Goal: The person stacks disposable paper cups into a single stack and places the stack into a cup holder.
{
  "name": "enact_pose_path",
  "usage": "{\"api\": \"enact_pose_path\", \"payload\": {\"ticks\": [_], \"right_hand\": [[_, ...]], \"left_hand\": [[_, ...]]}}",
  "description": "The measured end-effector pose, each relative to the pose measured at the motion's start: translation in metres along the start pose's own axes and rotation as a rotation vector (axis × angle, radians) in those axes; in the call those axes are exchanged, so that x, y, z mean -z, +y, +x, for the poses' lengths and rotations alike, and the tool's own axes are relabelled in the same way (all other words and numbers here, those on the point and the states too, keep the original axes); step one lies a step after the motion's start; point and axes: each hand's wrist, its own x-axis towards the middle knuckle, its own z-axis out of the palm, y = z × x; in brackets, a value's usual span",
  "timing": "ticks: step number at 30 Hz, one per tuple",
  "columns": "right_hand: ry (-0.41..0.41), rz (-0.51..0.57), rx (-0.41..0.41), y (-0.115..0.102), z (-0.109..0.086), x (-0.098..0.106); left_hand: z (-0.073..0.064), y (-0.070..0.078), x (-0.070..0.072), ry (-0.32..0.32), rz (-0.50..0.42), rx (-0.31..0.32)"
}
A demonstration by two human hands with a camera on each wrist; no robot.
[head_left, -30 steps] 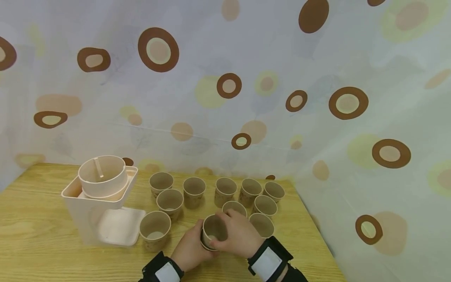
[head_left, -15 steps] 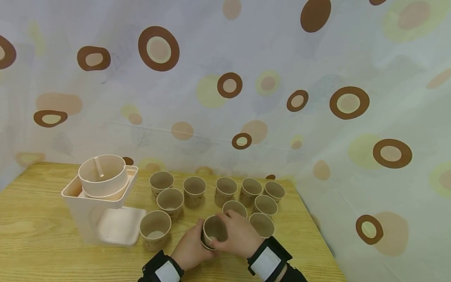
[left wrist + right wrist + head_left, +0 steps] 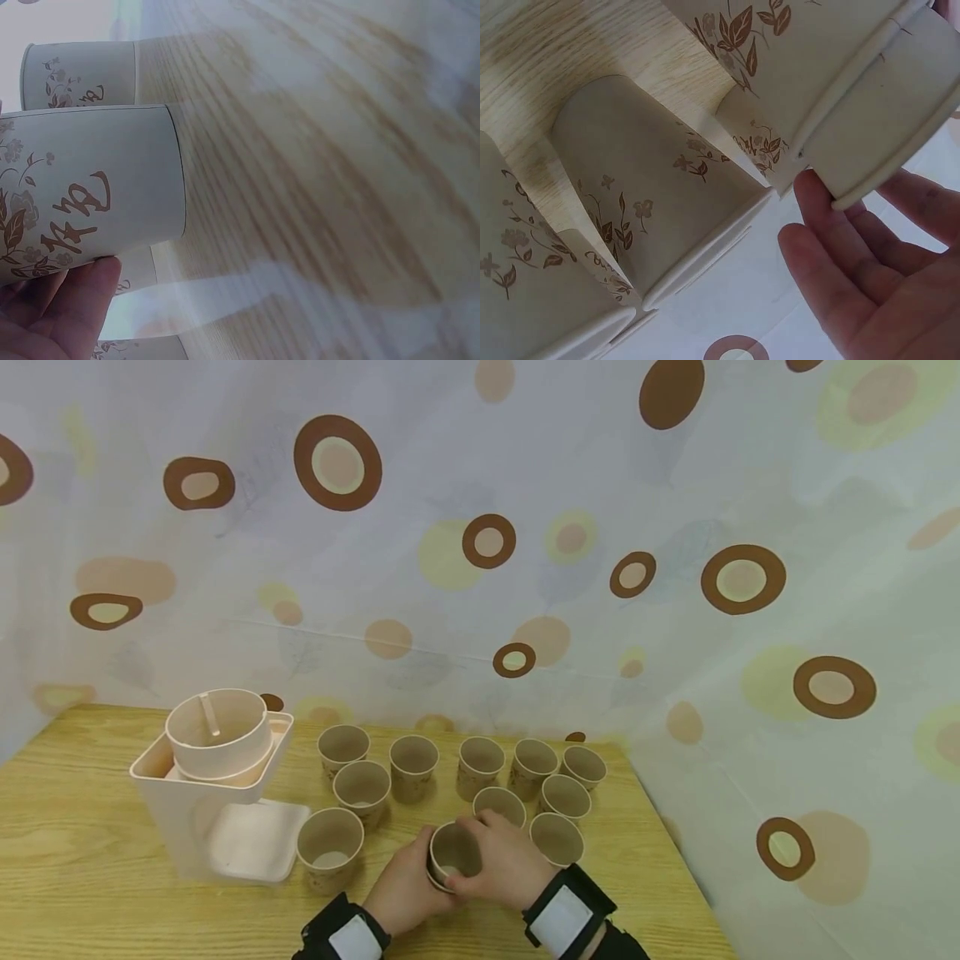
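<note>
My left hand (image 3: pixel 408 885) grips a paper cup (image 3: pixel 142 180) low on its side, near the front of the table. This cup carries brown flower print and lettering. A second paper cup (image 3: pixel 455 847) sits nested inside it, its rim standing above the outer cup's rim. My right hand (image 3: pixel 506 864) holds the inner cup near its rim, thumb on the near side and fingers on the far side. In the right wrist view, a plain band of the inner cup (image 3: pixel 885 112) shows between the two rims, with fingertips (image 3: pixel 814 195) against it.
Several upright paper cups (image 3: pixel 482 760) stand behind and right of my hands. More stand to the left, the nearest a paper cup (image 3: pixel 330 843). Farther left is a white plastic dispenser (image 3: pixel 191 814) with a round container (image 3: pixel 217 735) on top. A patterned sheet (image 3: pixel 480 602) hangs behind the wooden table (image 3: pixel 75 843).
The inner cup has sunk slightly into the outer one, my right hand moving down with it. My left hand and the other cups look still.
</note>
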Motion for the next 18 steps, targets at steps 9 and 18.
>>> {"api": "enact_pose_path", "payload": {"ticks": [9,18], "right_hand": [[-0.033,0.024,-0.005,0.0021,0.0006,-0.0023],[-0.029,0.009,0.005,0.0036,0.0020,-0.0064]], "left_hand": [[-0.0005,-0.0013,-0.0007,0.015,0.014,-0.014],[0.0016,-0.0042,-0.0019,0.016,-0.002,-0.019]]}}
